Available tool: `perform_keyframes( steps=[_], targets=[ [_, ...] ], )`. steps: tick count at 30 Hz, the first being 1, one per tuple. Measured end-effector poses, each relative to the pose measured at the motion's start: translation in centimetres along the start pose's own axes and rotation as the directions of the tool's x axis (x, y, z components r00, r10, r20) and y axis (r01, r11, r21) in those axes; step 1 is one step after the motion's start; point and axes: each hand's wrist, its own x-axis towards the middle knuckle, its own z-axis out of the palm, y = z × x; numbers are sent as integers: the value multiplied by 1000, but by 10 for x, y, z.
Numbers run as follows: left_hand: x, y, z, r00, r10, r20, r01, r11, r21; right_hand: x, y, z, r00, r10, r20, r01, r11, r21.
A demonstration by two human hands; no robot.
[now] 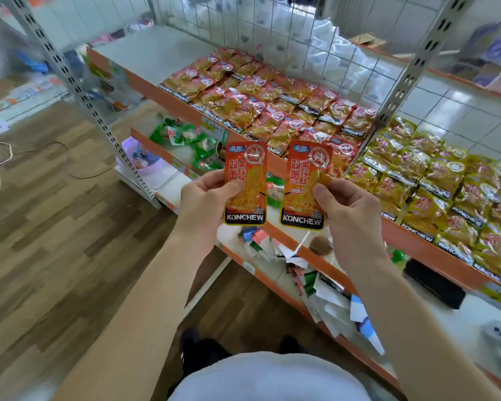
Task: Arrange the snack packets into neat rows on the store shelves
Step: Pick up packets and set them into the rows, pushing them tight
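The left hand (206, 198) is pinching one Konchew packet (246, 180), the right hand (349, 211) its twin (302, 183). Labels are facing up, likely to match the far shelved rows (272, 105).

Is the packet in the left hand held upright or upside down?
Upright: the left hand pinches the packet with its KONCHEW band at the bottom, print readable.

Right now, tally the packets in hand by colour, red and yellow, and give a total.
Red: 2, the left packet held by the left hand, the right packet by the right hand.
Yellow: 0 in hand; the yellow packets lie on the shelf.
Total in hand: 2.
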Motion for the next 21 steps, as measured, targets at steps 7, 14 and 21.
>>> perform_keyframes(
  steps=[7, 14, 21],
  targets=[
    [53, 59, -72, 982, 128, 137, -139, 988, 73, -8, 0, 98, 989, -39, -140, 47, 997, 56],
    [79, 84, -121, 967, 134, 215, -140, 990, 15, -21, -1, 157, 976, 11, -215, 20, 990, 138],
    [106, 96, -139, 961, 116, 250, -132, 990, 46, -11, -5, 187, 970, 22, -243, 10, 991, 132]
  ],
)
